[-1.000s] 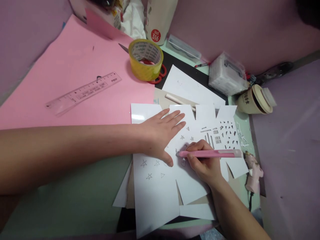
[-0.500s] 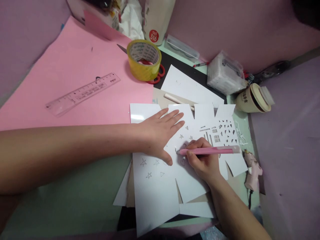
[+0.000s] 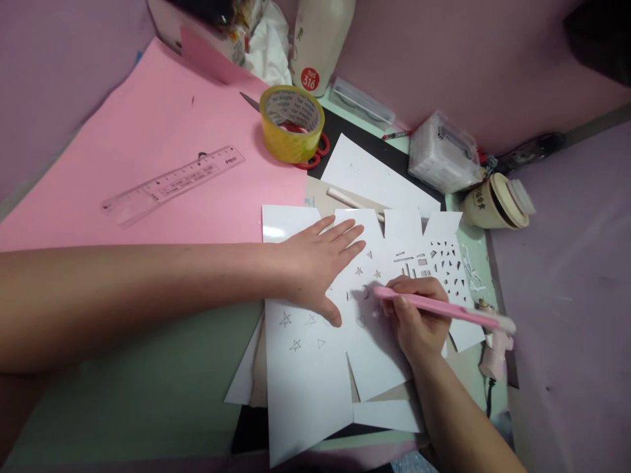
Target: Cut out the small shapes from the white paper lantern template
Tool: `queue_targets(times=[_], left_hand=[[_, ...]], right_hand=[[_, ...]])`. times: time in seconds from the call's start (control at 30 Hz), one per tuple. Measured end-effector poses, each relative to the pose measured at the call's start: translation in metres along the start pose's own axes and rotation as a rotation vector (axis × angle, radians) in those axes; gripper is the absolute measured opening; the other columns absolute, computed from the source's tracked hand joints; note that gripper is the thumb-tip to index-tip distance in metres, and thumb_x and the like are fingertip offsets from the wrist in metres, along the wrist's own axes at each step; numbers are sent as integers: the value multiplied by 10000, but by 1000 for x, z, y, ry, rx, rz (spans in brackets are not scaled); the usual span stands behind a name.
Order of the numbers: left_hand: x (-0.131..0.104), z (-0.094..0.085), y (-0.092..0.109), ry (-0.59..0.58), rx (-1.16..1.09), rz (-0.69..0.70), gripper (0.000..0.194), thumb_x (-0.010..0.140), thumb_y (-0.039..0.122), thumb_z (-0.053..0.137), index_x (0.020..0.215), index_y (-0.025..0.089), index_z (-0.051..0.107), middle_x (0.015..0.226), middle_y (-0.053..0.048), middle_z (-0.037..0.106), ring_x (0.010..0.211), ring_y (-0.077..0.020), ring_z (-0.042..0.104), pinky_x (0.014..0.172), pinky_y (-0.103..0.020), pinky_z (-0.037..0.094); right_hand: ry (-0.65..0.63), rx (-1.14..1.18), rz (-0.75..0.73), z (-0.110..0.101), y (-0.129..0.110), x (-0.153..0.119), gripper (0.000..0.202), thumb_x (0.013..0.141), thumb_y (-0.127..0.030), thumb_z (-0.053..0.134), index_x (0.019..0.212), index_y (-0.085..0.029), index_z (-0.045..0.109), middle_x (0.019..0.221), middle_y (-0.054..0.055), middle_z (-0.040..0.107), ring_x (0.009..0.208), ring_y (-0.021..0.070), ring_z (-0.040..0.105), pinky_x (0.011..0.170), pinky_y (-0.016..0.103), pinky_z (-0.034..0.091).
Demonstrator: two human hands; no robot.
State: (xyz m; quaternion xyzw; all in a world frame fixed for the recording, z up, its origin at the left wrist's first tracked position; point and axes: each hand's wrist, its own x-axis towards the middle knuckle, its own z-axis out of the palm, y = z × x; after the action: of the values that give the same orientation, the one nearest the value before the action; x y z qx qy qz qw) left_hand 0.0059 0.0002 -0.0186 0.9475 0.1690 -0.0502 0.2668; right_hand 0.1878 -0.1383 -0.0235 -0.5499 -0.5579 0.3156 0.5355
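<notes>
My left hand (image 3: 318,266) lies flat with fingers spread on a white card sheet (image 3: 308,394), pressing it down. Drawn stars, a triangle and a heart show on the sheet, along with cut-out stars, triangles and slots. In my right hand (image 3: 419,318), a slim pink craft knife (image 3: 451,307) is pinched between thumb and fingers. Its front end is above the sheet near the moon-shaped mark; the blade itself is too blurred to see. The sheet's upper edge has cut notches, and my right hand covers some of the cut slots.
Left lies pink paper (image 3: 98,151) with a clear ruler (image 3: 175,184). Yellow tape (image 3: 290,144) sits over red-handled scissors (image 3: 323,150). Behind stand a bottle (image 3: 320,46) and a clear box (image 3: 444,151). At right are a lidded cup (image 3: 486,203) and a pink glue gun (image 3: 495,355).
My right hand has lifted the craft knife off the sheet and moved it slightly right, its back end now tipped lower in view. My left hand stays flat. The whole view has shifted slightly.
</notes>
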Motion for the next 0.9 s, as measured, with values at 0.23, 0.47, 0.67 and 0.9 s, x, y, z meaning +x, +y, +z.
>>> queue_targets(times=[0.23,0.47,0.67,0.9], left_hand=[[-1,-1,1,1,-21,-6,1200,644,776,597,1578,165,158,1656,-68,-13,1506,-350,-92,1208,-466,-86],[0,4,-1,35,-24,4,1187,646,789,581,1573,165,182,1659,-61,11,1505,-351,-98,1207,-470,-74],[1,6,-2,50,-25,12,1209,632,803,588,1574,166,178,1659,-71,13,1503,-358,-104,1207,-472,-59],[-1,3,0,28,-5,6,1212,643,795,575,1573,131,171,1655,-92,-8,1507,-344,-92,1208,-463,-79]], right_hand=[[-57,-469,-134,6,-4,-9,232,884,-136,632,1085,-252,629,912,36,712,798,191,679,698,348,550],[-161,-609,-201,15,-5,-13,263,811,-68,678,874,-242,491,949,38,709,887,208,659,713,355,542],[-150,-495,-68,20,-9,-16,251,840,-59,628,851,-245,460,899,15,689,854,185,655,723,342,537],[-181,-408,59,20,-7,-12,215,865,-79,597,849,-239,454,874,0,641,829,160,608,727,318,499]])
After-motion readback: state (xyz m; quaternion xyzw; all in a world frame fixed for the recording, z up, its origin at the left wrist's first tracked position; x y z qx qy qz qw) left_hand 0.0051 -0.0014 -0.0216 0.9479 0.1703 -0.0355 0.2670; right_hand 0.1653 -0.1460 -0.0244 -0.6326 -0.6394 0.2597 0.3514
